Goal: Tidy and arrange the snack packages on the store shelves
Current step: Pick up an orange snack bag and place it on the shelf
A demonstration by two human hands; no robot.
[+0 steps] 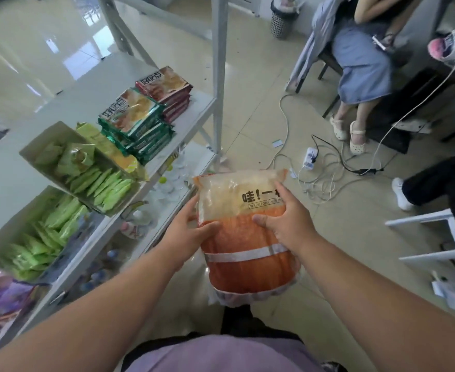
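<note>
On the white shelf (81, 103), boxes of green sachets (97, 183) and neat stacks of green packets (138, 124) and red packets (167, 87) look arranged. Beside it, unshelved, the big orange bag (245, 237) hangs gripped between left hand (191, 232) and right hand (288, 221).

Your white shelf (186, 108) had a green packet stack (138, 124), a red stack (167, 89) and two boxes of green sachets (97, 183) on it.
</note>
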